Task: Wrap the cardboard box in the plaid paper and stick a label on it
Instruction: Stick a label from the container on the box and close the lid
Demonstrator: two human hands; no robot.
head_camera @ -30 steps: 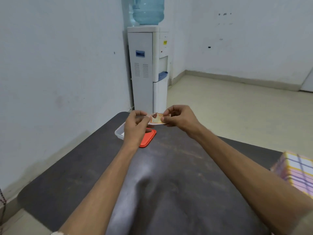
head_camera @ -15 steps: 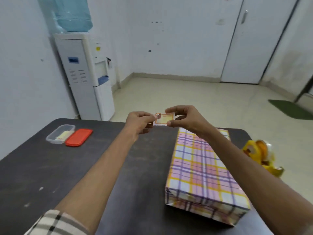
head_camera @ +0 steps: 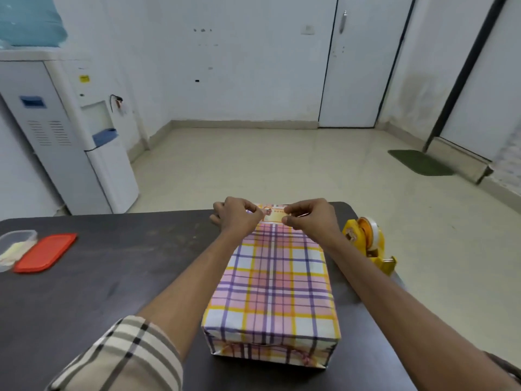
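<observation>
The box [head_camera: 272,289] lies lengthwise on the dark table [head_camera: 112,277], fully covered in pink, yellow and purple plaid paper. Over its far end I hold a small orange-bordered label [head_camera: 273,213] stretched between both hands. My left hand [head_camera: 238,218] pinches the label's left end and my right hand [head_camera: 310,218] pinches its right end. The label sits low over the box's far top edge; whether it touches the paper cannot be told.
A yellow tape dispenser [head_camera: 369,244] stands just right of the box near the table's right edge. At the far left lie a clear plastic container [head_camera: 15,244] and its red lid [head_camera: 45,252]. A water dispenser [head_camera: 70,131] stands beyond the table's left side.
My view swung right from the container to the wrapped box. Both hands carried the label from beside the red lid to over the far end of the box and lowered it.
</observation>
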